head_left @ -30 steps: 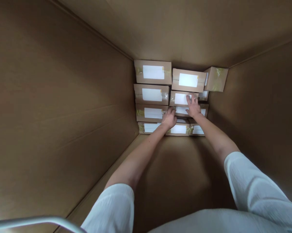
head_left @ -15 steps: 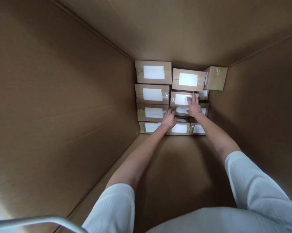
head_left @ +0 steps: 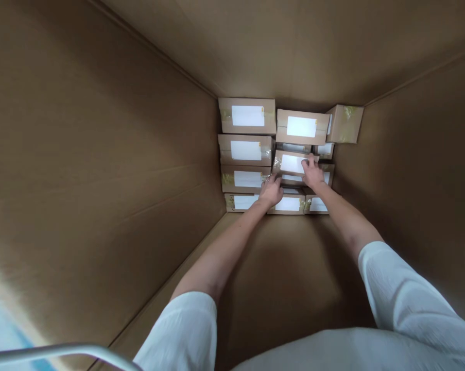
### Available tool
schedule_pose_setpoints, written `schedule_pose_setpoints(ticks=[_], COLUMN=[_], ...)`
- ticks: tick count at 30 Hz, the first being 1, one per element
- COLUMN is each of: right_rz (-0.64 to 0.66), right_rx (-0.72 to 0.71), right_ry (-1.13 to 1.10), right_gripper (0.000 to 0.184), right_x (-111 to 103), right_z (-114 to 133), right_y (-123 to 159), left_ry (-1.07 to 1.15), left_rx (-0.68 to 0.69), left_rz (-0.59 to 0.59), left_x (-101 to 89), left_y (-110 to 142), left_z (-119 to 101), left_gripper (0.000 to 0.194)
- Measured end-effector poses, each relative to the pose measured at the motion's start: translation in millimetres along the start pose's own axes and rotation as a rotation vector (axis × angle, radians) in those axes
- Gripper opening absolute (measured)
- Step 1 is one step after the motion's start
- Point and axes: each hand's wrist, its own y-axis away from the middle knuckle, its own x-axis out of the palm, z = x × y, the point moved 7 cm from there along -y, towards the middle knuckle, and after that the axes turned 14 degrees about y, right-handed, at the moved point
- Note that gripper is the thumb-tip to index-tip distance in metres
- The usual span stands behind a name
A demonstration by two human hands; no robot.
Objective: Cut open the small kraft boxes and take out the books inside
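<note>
Covering part of box: right hand

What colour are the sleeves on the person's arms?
The sleeves are white or very pale grey, showing best in the head view.

Dim, brownish light inside big carton — left wall paler low down, near bright bluish patch in bottom left corner. White labels brightest, washed nearly blank, print unreadable. Deep shadow on right wall and floor below forearms. Wide-angle stretch toward edges, sleeves swollen. Small boxes fairly clear — fine detail soft.
</note>
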Motion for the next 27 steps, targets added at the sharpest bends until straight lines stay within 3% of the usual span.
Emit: schedule_pose_setpoints(ticks=[8,15,22,27], right_rz=[0.058,0.028,-0.077,-0.132], right_rx=[0.058,0.018,-0.055,-0.032], right_ry=[0.037,0.040,0.018,-0.023], right_gripper=[0.076,0.077,0.062,0.058], right_x=[-31,-87,-163,-198], right_z=[-16,-25,1,19], right_y=[48,99,171,239], left_ry=[-0.008,-0.054,-0.223,-0.351], left_rx=[0.055,0.151,0.311,0.459], left_rz=[0.007,-0.019,-0.051,-0.057], left_x=[-32.5,-77.3,-116.3,-147.3], left_y=[22,55,112,166], left_z=[-29,-70,-111,-135], left_gripper=[0.063,0.081,0.074,0.070])
